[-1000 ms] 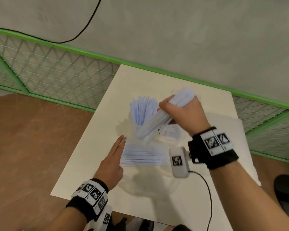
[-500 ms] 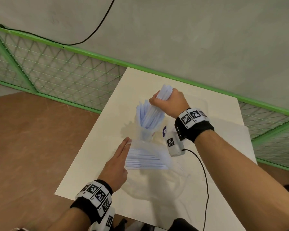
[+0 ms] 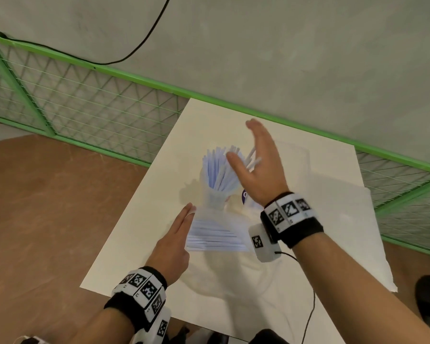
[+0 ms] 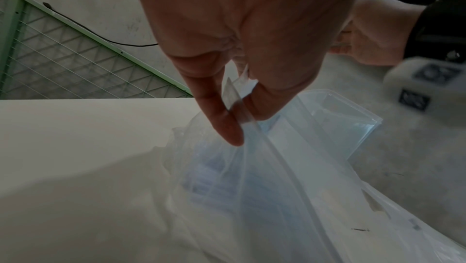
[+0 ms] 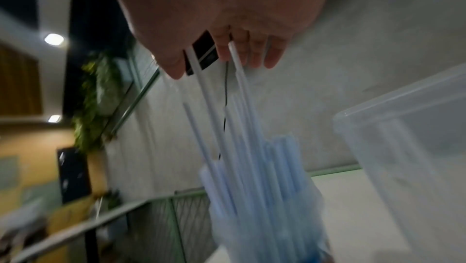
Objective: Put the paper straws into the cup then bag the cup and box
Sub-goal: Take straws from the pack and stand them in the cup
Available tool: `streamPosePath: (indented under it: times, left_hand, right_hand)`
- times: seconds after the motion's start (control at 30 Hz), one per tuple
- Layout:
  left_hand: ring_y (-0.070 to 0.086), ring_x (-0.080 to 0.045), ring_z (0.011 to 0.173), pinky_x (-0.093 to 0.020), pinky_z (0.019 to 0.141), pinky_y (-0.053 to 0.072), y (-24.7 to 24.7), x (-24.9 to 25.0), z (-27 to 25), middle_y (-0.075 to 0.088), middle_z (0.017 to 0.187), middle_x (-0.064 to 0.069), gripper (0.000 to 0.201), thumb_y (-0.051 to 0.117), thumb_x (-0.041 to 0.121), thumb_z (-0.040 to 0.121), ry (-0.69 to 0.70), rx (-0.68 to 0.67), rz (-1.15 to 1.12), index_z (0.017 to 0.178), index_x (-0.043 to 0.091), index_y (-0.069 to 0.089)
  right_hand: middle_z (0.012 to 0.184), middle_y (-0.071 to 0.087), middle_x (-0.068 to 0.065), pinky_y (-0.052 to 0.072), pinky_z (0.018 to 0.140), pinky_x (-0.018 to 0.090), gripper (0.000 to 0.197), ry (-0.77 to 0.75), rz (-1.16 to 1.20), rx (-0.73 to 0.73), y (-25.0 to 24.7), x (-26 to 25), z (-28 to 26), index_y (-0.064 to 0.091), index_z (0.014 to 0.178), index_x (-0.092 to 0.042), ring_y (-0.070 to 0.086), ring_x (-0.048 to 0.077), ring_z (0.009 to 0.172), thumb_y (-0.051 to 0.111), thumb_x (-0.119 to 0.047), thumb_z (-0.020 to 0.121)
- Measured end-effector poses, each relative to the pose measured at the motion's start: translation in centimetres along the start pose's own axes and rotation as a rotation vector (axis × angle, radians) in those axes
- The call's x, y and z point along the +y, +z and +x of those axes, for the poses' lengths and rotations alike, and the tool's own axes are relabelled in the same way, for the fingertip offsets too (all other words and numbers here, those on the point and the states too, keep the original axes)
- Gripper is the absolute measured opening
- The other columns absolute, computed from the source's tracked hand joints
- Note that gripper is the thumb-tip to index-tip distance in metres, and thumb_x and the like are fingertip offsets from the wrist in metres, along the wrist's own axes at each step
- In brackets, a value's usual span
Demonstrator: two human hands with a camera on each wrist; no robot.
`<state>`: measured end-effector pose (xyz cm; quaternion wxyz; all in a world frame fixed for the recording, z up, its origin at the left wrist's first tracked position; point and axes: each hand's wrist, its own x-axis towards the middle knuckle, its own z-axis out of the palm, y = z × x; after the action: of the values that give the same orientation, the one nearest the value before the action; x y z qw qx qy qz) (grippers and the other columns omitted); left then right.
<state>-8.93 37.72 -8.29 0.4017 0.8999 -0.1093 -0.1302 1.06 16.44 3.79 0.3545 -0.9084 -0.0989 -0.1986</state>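
A clear cup [image 3: 215,198] stands mid-table, packed with pale blue paper straws [image 3: 217,170]. My right hand [image 3: 255,155] hovers flat and open over the straw tops, which brush its fingers [image 5: 242,56]. My left hand [image 3: 188,213] pinches the edge of a clear plastic packet [image 4: 239,106] between thumb and forefinger. The packet [image 3: 216,238] lies in front of the cup with more straws inside. A clear plastic box [image 5: 403,147] stands just right of the cup, faint in the head view as the box [image 3: 294,155].
The white table [image 3: 139,239] is bordered at the back by a green mesh fence [image 3: 85,108] and a grey wall. A white bag or sheet [image 3: 345,219] lies over the table's right side. A purple-marked item [image 3: 245,196] sits behind my right wrist.
My right hand brought a bundle of straws down into the cup, let it go and opened flat above the tops. The left hand stayed on the packet.
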Motion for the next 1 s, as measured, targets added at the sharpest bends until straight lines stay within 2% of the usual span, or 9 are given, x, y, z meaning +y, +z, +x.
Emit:
streamPosePath:
  times: [0.17, 0.27, 0.37, 0.5, 0.6, 0.67, 0.77, 0.93, 1.0]
  left_hand:
    - [0.049, -0.009, 0.128, -0.012, 0.073, 0.04, 0.1, 0.3, 0.1, -0.006, 0.156, 0.036, 0.1, 0.045, -0.016, 0.076, -0.004, 0.001, -0.007, 0.156, 0.034, 0.012]
    - [0.049, -0.01, 0.127, -0.009, 0.072, 0.037, 0.1, 0.4, 0.1, -0.005, 0.157, 0.035, 0.099, 0.045, -0.016, 0.076, -0.007, 0.004, -0.007, 0.155, 0.034, 0.013]
    - [0.051, -0.011, 0.125, -0.012, 0.072, 0.04, 0.0, 0.4, 0.0, -0.004, 0.156, 0.035, 0.098, 0.045, -0.016, 0.076, -0.011, 0.007, -0.008, 0.155, 0.033, 0.014]
    - [0.049, -0.01, 0.127, -0.016, 0.075, 0.044, -0.1, 0.5, 0.0, -0.006, 0.154, 0.037, 0.098, 0.045, -0.016, 0.077, -0.008, 0.007, -0.004, 0.155, 0.034, 0.013]
    - [0.05, -0.01, 0.127, -0.018, 0.079, 0.047, -0.1, 0.5, -0.1, -0.009, 0.15, 0.042, 0.098, 0.044, -0.016, 0.077, -0.006, 0.0, -0.017, 0.155, 0.035, 0.013]
    - [0.05, -0.009, 0.127, -0.019, 0.081, 0.048, -0.1, 0.5, -0.1, -0.009, 0.148, 0.045, 0.099, 0.044, -0.016, 0.077, -0.008, -0.002, -0.023, 0.155, 0.035, 0.013]
    - [0.05, -0.009, 0.127, -0.014, 0.078, 0.044, -0.2, 0.5, 0.0, -0.008, 0.15, 0.043, 0.098, 0.044, -0.017, 0.076, -0.007, 0.005, -0.028, 0.155, 0.035, 0.014]
    - [0.049, -0.007, 0.128, -0.017, 0.081, 0.047, -0.3, 0.7, 0.0, -0.01, 0.152, 0.041, 0.099, 0.044, -0.016, 0.077, -0.008, -0.007, -0.026, 0.155, 0.036, 0.012]
    - [0.049, -0.007, 0.127, -0.017, 0.08, 0.048, -0.3, 0.8, 0.1, -0.01, 0.154, 0.04, 0.099, 0.044, -0.016, 0.077, -0.006, -0.007, -0.019, 0.155, 0.036, 0.012]
  right_hand:
    - [0.16, 0.025, 0.003, 0.024, 0.116, 0.043, 0.065, -0.124, -0.336, -0.362, 2.9, 1.1, -2.7, 0.026, 0.153, -0.013, 0.017, 0.02, 0.148, 0.037, -0.046, 0.098]
    - [0.157, 0.032, 0.003, 0.03, 0.114, 0.04, 0.056, -0.082, -0.163, -0.209, 3.0, 1.2, -2.2, 0.032, 0.149, -0.014, 0.029, 0.02, 0.144, 0.049, -0.03, 0.099]
    - [0.158, 0.028, 0.004, 0.028, 0.109, 0.025, 0.06, -0.046, -0.009, -0.046, 2.7, 0.9, -1.6, 0.028, 0.15, -0.015, 0.031, 0.016, 0.141, 0.056, -0.016, 0.096]
    - [0.157, 0.031, 0.007, 0.034, 0.109, 0.03, 0.066, -0.009, -0.11, -0.11, 3.4, 1.6, -1.6, 0.03, 0.15, -0.013, 0.037, 0.022, 0.139, 0.061, -0.01, 0.092]
    - [0.152, 0.04, 0.007, 0.035, 0.109, 0.046, 0.045, -0.099, -0.432, -0.238, 4.3, 2.4, -2.1, 0.046, 0.142, -0.009, 0.035, 0.027, 0.141, 0.046, -0.023, 0.099]
    - [0.157, 0.032, 0.001, 0.026, 0.115, 0.041, 0.052, -0.116, -0.414, -0.281, 4.4, 2.5, -2.4, 0.039, 0.147, -0.013, 0.024, 0.021, 0.146, 0.027, -0.034, 0.1]
    - [0.161, 0.021, 0.0, 0.015, 0.117, 0.033, 0.057, -0.059, -0.297, -0.189, 4.3, 2.1, -3.0, 0.023, 0.153, -0.015, 0.016, 0.016, 0.149, 0.024, -0.036, 0.1]
    - [0.164, 0.008, -0.003, 0.01, 0.12, 0.043, 0.072, -0.048, -0.47, -0.407, 5.3, 2.2, -4.7, 0.012, 0.156, -0.017, 0.0, 0.014, 0.151, 0.012, -0.056, 0.096]
    - [0.163, 0.012, -0.002, 0.013, 0.12, 0.042, 0.069, -0.042, -0.381, -0.323, 5.1, 1.7, -4.0, 0.016, 0.155, -0.016, 0.006, 0.014, 0.15, 0.017, -0.053, 0.097]
